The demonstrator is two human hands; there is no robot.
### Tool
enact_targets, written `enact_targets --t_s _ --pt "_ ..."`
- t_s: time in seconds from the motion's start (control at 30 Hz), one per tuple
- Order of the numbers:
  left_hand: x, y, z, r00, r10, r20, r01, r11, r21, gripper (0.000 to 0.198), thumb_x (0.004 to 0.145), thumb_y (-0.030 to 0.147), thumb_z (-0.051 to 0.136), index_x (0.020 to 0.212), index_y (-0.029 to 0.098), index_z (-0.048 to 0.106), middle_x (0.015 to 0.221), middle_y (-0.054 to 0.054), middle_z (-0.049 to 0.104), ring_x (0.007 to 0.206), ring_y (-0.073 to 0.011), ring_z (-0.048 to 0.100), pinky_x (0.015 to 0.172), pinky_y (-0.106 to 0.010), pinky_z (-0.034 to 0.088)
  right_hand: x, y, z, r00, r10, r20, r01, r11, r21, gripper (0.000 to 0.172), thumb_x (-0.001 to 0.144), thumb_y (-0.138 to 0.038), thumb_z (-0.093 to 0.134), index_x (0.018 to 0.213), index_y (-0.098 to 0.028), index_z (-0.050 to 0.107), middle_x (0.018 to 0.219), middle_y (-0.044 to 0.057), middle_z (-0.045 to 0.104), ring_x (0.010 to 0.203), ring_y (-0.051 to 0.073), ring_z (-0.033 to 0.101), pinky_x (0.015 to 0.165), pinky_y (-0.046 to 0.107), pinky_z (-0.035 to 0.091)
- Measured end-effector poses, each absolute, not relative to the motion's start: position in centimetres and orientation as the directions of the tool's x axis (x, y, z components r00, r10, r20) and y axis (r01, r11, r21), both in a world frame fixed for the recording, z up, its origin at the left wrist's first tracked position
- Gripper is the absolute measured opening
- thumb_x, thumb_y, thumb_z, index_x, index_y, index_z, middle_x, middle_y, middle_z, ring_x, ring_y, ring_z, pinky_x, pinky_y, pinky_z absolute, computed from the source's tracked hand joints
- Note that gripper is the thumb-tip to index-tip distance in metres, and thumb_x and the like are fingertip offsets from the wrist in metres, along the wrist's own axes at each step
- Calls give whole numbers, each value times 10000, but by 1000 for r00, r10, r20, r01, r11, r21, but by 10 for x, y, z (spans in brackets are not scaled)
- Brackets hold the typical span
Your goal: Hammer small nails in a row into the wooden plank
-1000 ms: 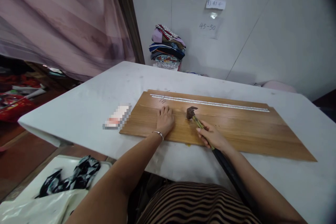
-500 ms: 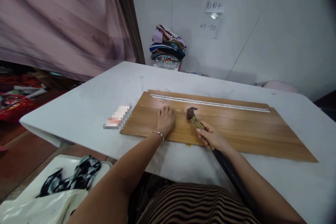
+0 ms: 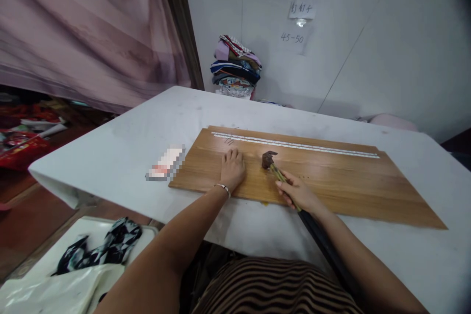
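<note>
A wide wooden board (image 3: 353, 181) lies on the white table. My left hand (image 3: 233, 166) rests palm down on its left part, fingers stretched toward the far edge and holding nothing. Just beyond those fingertips, several thin dark nails (image 3: 228, 141) lie loose on the board. My right hand (image 3: 299, 191) is wrapped around the handle of a claw hammer (image 3: 268, 160). The rusty brown hammer head is at the board's middle, right of my left hand; whether it touches the wood I cannot tell. A short row of small dark dots (image 3: 303, 177) marks the board near my right hand.
Two pale measuring strips (image 3: 294, 144) run along the board's far side. A blurred-out flat object (image 3: 165, 163) lies left of the board on the table (image 3: 121, 142). Folded clothes (image 3: 236, 68) are stacked by the wall. A patterned cloth (image 3: 106, 250) lies on a white seat at lower left.
</note>
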State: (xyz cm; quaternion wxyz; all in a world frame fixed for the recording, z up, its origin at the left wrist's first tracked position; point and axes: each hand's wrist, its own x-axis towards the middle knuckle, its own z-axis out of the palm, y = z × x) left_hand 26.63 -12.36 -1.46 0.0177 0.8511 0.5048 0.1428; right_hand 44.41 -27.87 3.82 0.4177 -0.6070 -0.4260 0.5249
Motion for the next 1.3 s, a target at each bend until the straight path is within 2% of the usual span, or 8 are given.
enact_targets --t_s 0.53,0.93,1.3 --pt "267 -122 -18 453 858 243 854 -496 156 332 968 231 356 1170 179 615 1391 -135 558 1327 -301 438 1094 -487 353 444 -278 40 105 949 -297 91 -306 -948 665 794 -464 629 1392 -206 495 616 -99 508 335 43 381 306 183 324" --pt "267 -123 -16 455 864 216 851 -493 181 372 966 227 338 1226 170 597 1429 -145 528 1361 -304 400 1113 -506 324 445 -279 40 96 955 -280 88 -288 -953 673 793 -479 625 1385 -192 487 643 -93 523 345 42 380 308 184 330" --pt "267 -123 -18 447 864 233 852 -490 183 359 963 232 349 1204 183 611 1414 -140 542 1357 -305 406 1108 -502 332 444 -280 42 101 949 -299 86 -308 -948 665 792 -467 626 1390 -207 493 638 -94 519 335 40 376 305 181 321"
